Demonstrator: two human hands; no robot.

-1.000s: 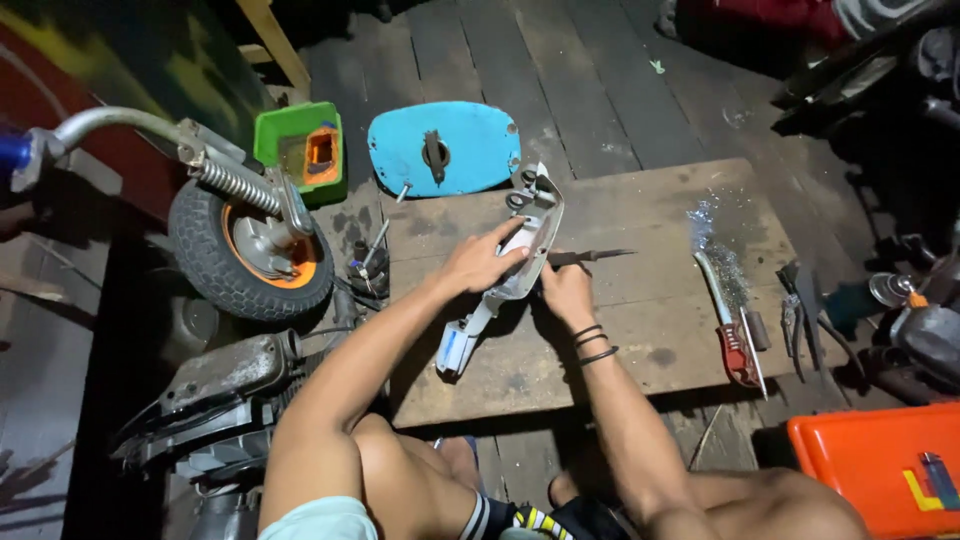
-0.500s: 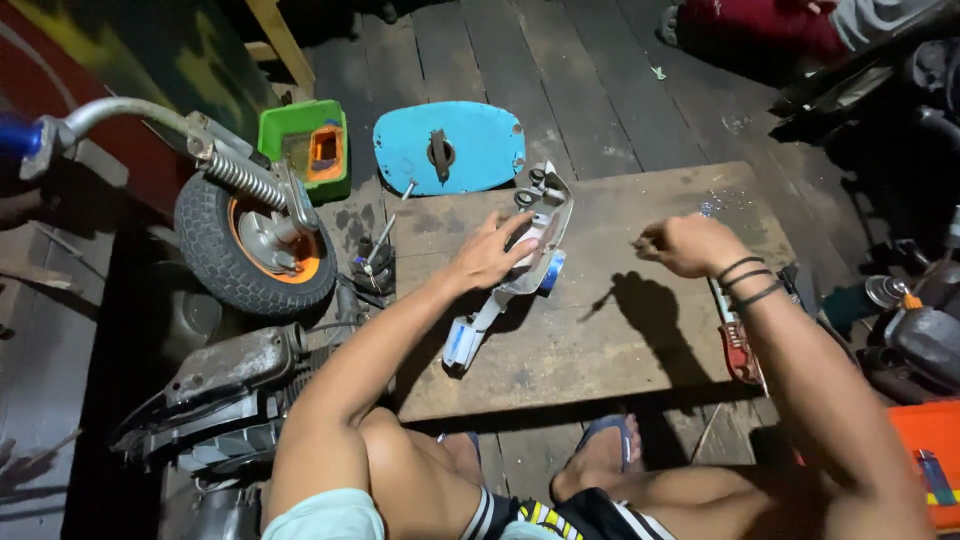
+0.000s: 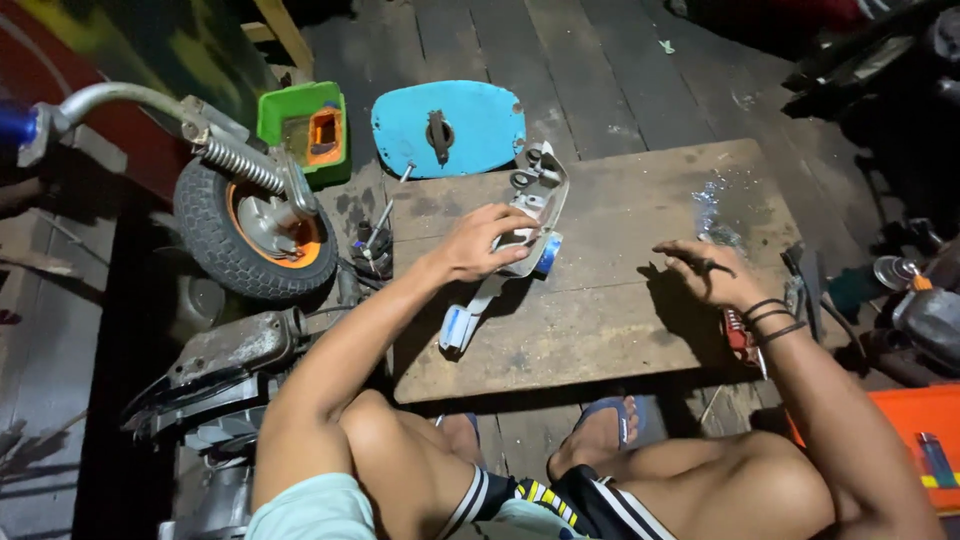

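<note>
My left hand [image 3: 480, 243] presses down on a long silver metal bracket [image 3: 543, 185] with a blue end [image 3: 456, 326]. The bracket lies on a worn wooden board [image 3: 620, 330]. My right hand [image 3: 715, 280] hovers over the board's right edge, well apart from the bracket. A small dark thin piece is pinched in its fingers; I cannot make out what it is. Dark bands circle that wrist. Just below this hand lies a red-handled wire brush [image 3: 740, 338]. Shiny metal bits [image 3: 715, 195] are scattered on the board's far right corner.
A small scooter wheel [image 3: 250, 225] with a spring fork stands left of the board. Beyond the board lie a blue oval cover [image 3: 450, 128] and a green box [image 3: 305, 125]. Hand tools [image 3: 800, 285] and an orange case [image 3: 920, 440] are to the right.
My right hand left the bracket, swung right across the board with a thin piece and now hangs over the wire brush. My left hand stayed on the bracket.
</note>
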